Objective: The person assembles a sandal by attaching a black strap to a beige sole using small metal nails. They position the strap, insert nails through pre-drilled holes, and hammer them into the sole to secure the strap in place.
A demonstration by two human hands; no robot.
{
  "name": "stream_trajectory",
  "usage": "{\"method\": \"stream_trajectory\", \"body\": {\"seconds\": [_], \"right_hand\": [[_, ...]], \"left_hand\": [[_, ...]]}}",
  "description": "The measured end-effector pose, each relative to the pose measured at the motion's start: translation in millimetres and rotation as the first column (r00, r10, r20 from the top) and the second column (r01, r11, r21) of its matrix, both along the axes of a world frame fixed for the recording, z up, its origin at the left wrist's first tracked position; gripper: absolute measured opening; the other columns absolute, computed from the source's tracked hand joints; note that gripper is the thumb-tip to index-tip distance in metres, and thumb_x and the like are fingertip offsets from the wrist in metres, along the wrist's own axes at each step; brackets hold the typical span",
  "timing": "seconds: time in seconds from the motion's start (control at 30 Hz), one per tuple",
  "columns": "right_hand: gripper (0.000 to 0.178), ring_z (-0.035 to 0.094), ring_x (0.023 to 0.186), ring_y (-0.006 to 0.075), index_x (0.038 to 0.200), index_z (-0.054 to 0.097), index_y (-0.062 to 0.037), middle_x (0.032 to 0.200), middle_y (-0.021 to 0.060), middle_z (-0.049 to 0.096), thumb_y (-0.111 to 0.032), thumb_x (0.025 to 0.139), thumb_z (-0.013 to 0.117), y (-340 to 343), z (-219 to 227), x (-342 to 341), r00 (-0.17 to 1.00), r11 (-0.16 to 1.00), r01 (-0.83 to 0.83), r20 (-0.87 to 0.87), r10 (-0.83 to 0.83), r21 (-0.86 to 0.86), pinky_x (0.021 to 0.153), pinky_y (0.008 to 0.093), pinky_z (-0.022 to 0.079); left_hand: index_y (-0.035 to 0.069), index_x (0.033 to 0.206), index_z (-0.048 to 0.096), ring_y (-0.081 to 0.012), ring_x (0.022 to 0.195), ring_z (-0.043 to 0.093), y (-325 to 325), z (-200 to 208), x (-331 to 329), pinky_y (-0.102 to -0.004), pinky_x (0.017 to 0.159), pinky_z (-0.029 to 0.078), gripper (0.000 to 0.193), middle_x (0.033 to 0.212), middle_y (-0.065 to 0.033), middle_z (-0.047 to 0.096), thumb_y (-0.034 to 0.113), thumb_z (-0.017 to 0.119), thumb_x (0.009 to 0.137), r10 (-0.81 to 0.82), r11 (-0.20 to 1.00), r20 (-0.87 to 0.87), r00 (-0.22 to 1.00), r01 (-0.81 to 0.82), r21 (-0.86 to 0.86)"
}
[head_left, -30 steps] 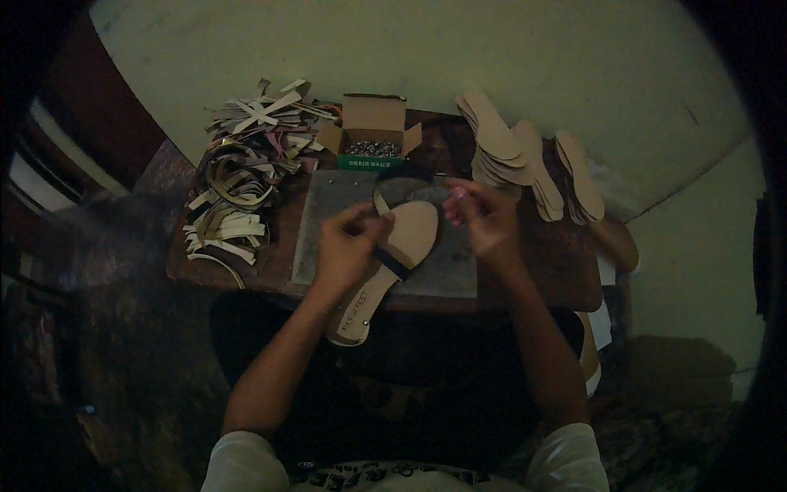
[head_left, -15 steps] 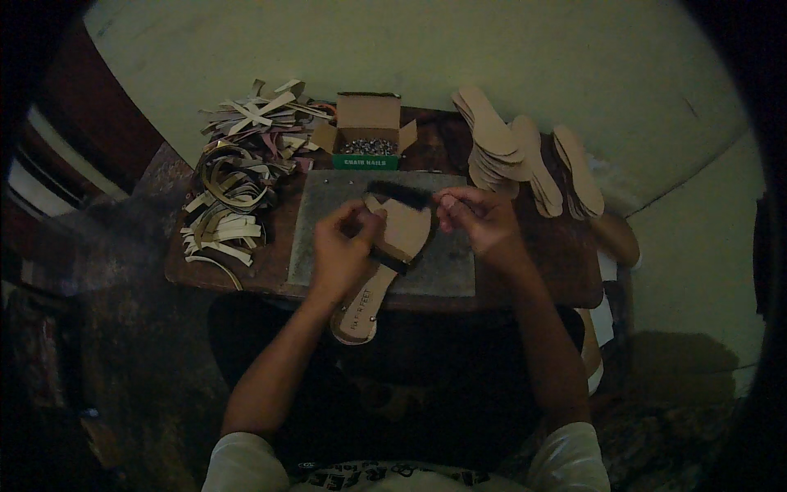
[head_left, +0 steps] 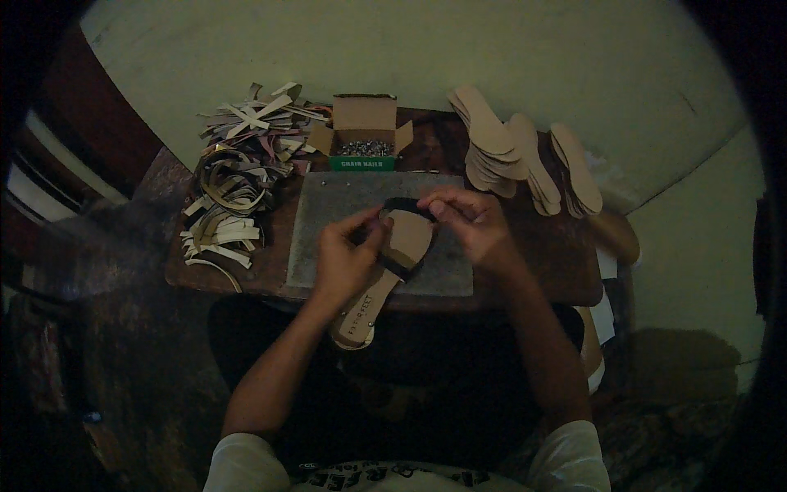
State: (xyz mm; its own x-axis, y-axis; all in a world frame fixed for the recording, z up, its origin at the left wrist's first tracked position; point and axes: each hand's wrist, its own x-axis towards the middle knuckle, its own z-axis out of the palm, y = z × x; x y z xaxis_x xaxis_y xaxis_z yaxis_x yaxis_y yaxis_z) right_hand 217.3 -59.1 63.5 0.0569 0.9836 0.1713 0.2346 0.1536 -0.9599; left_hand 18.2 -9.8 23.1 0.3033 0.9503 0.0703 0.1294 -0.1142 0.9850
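A tan insole (head_left: 410,234) slants over the table's near edge, its heel end toward me. One black band (head_left: 399,267) crosses its middle, and small metal nails show near the heel. Over the toe end curves a second black strap (head_left: 402,203). My left hand (head_left: 351,250) is closed at the insole's left edge, thumb and forefinger pinching the strap's left end there. On the other side, my right hand (head_left: 471,223) pinches the strap's right end. The insole's underside and the exact grip under my left fingers are hidden.
Beneath the work lies a grey slab (head_left: 316,246) on a dark wooden table (head_left: 537,271). Behind it stands an open box (head_left: 362,164) of nails. Strap offcuts (head_left: 234,184) are heaped at the left; stacked insoles (head_left: 488,135) lie at the back right.
The black strap was a straighter, blurred band above the toe end; now it arcs across it. My right hand has shifted slightly left, and my left hand has turned a little.
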Motion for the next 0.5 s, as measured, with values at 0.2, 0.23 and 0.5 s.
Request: {"method": "stream_trajectory", "body": {"seconds": [0.2,0.23,0.5], "right_hand": [[0.02,0.065,0.088,0.0132,0.102,0.071,0.0001,0.095,0.0095,0.073,-0.016,0.093,0.063,-5.0,10.1,5.1,0.997,1.0,-0.017,0.074,0.017,-0.001,0.083,0.03,0.051],[0.02,0.065,0.089,0.0135,0.102,0.071,0.0002,0.096,0.0097,0.073,-0.016,0.093,0.063,-4.2,9.8,6.3,0.995,1.0,-0.016,0.099,0.015,0.002,0.084,0.0302,0.051],[0.019,0.065,0.092,0.0139,0.102,0.071,0.0006,0.098,0.0099,0.073,-0.014,0.094,0.062,1.1,-7.1,-3.4,0.998,1.0,0.001,0.065,-0.001,0.005,0.087,0.03,0.05]], "left_hand": [[-0.003,0.113,0.066,-0.0123,0.079,0.063,5.6,4.3,-1.5,-0.0277,0.071,0.05,0.032,0.087,-0.0093,0.069,0.016,0.07,0.088,0.071,0.996,0.124,0.99,-0.065,-0.054],[-0.003,0.114,0.065,-0.0134,0.079,0.064,7.1,5.2,-2.1,-0.0282,0.072,0.051,0.032,0.088,-0.0096,0.069,0.015,0.07,0.088,0.081,0.99,0.161,0.984,-0.062,-0.123],[0.001,0.122,0.055,-0.0193,0.093,0.064,17.0,1.1,-9.9,-0.0326,0.078,0.054,0.044,0.106,-0.0119,0.066,0.012,0.074,0.084,0.153,0.857,0.448,0.881,0.108,-0.504]]}}
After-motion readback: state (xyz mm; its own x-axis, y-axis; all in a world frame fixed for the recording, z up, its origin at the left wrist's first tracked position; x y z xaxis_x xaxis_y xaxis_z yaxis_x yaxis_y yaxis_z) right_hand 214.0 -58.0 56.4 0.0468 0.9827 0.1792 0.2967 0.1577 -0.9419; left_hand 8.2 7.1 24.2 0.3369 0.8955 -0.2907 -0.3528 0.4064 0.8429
